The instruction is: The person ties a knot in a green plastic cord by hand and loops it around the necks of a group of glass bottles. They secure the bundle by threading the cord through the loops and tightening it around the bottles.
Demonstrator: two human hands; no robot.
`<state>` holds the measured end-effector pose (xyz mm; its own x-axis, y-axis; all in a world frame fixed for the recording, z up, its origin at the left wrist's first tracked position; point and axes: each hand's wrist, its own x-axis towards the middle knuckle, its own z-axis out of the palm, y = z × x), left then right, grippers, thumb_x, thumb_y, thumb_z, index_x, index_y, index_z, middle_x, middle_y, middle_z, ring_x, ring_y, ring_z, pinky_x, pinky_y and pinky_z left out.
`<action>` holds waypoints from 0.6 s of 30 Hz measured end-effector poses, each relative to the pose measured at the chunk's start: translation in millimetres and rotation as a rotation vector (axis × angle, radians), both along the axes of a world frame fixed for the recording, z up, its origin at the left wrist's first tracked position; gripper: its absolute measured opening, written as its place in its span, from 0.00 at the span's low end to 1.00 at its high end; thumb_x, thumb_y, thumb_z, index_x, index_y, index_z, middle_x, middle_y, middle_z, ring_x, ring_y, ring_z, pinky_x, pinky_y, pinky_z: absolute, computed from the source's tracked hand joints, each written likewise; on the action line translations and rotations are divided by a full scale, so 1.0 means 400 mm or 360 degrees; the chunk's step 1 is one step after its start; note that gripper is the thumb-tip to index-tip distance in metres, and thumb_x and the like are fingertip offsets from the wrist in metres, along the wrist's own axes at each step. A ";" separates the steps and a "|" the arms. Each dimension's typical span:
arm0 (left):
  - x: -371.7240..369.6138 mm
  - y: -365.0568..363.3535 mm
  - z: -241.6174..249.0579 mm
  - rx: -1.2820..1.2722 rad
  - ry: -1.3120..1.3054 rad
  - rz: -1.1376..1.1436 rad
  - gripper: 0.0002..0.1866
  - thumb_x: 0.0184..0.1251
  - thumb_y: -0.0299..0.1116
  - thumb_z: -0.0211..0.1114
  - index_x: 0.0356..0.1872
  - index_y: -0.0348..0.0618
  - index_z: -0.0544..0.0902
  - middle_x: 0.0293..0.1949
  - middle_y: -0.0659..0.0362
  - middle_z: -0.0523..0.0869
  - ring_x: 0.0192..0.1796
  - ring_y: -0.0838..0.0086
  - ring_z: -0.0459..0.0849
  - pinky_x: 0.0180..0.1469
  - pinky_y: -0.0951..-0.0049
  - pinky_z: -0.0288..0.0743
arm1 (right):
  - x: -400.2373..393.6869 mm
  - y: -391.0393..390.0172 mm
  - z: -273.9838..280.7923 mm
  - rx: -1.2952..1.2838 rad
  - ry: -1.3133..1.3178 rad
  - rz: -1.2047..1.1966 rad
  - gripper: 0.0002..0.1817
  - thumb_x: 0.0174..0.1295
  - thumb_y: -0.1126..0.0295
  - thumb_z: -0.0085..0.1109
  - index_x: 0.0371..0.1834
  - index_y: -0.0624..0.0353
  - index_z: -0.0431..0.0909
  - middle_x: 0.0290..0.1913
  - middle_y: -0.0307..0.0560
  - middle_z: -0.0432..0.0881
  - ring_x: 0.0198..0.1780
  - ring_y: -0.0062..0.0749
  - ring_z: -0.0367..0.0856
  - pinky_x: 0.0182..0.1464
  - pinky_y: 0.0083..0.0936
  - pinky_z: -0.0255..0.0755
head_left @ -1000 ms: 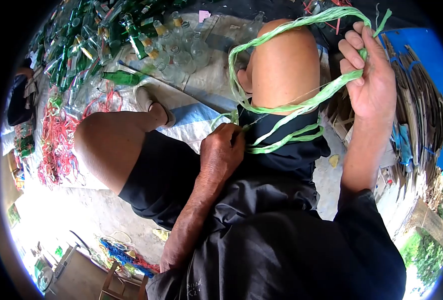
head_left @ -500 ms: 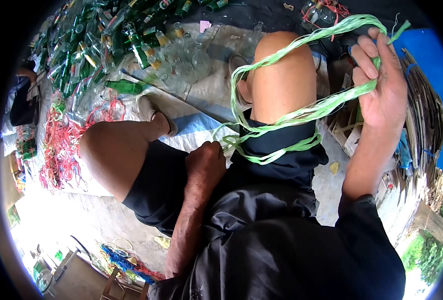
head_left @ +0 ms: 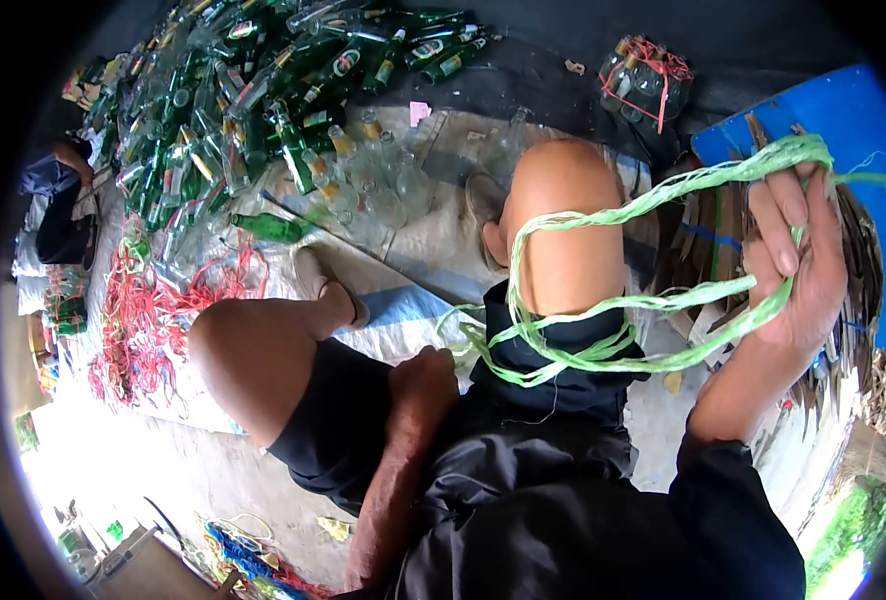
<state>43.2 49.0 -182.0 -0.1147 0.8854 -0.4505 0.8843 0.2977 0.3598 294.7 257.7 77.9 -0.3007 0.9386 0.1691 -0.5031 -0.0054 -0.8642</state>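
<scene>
A long light-green plastic twine [head_left: 653,302] runs in loops across my raised right knee and lap. My right hand [head_left: 798,245] is closed on it at the right, with strands passing over the fingers and a loose tail sticking out beyond them. Over my lap, my left hand [head_left: 425,385] makes a fist at the twine's other end, where short green ends show just above the knuckles. The fist hides the part it grips. Between the hands the twine hangs slack around the knee.
Green glass bottles [head_left: 293,145] lie heaped at the upper left, with clear bottles [head_left: 368,195] beside them. Red twine [head_left: 148,325] is tangled at the left. A tied bottle bundle [head_left: 648,80] sits at the top; flattened cardboard [head_left: 713,225] is stacked at the right. Another person's hand [head_left: 73,160] shows far left.
My right hand has shifted down and slightly right in view, drawing the twine along with it. My left fist keeps its grip, and the whole scene sits lower as the camera tilts.
</scene>
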 end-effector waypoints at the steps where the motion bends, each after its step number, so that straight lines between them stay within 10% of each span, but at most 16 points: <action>1: 0.002 0.001 0.009 0.0128 -0.0027 0.0030 0.10 0.69 0.34 0.60 0.43 0.44 0.87 0.44 0.47 0.88 0.43 0.46 0.89 0.46 0.49 0.83 | -0.004 -0.012 0.006 -0.0015 -0.0019 -0.0034 0.13 0.85 0.62 0.47 0.57 0.61 0.73 0.32 0.36 0.68 0.21 0.13 0.62 0.13 0.09 0.56; 6: 0.006 0.039 0.098 0.0569 -0.0347 0.0281 0.25 0.64 0.21 0.60 0.64 0.44 0.78 0.59 0.45 0.81 0.46 0.44 0.89 0.46 0.49 0.85 | -0.030 -0.052 -0.001 -0.0001 -0.0102 0.0061 0.12 0.82 0.62 0.53 0.51 0.62 0.76 0.31 0.40 0.73 0.17 0.15 0.66 0.12 0.11 0.61; 11: -0.008 0.116 0.184 0.0605 -0.1293 0.0667 0.31 0.74 0.32 0.68 0.74 0.35 0.69 0.63 0.49 0.81 0.33 0.75 0.80 0.40 0.71 0.77 | -0.058 -0.072 -0.022 -0.0082 -0.0204 0.0153 0.14 0.82 0.62 0.53 0.48 0.64 0.72 0.32 0.43 0.74 0.16 0.18 0.69 0.12 0.15 0.64; 18: 0.049 0.179 0.103 0.0596 -0.1835 0.0821 0.22 0.76 0.37 0.69 0.61 0.31 0.78 0.34 0.60 0.88 0.33 0.81 0.79 0.38 0.77 0.75 | -0.093 -0.099 -0.031 -0.0084 -0.0287 0.0164 0.17 0.81 0.62 0.53 0.53 0.69 0.70 0.31 0.42 0.72 0.16 0.15 0.67 0.11 0.15 0.63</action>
<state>62.8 120.7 -140.8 -0.1923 0.9476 -0.2553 -0.1683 0.2244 0.9598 257.6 217.9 65.3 -0.4162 0.9076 0.0552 -0.3348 -0.0965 -0.9373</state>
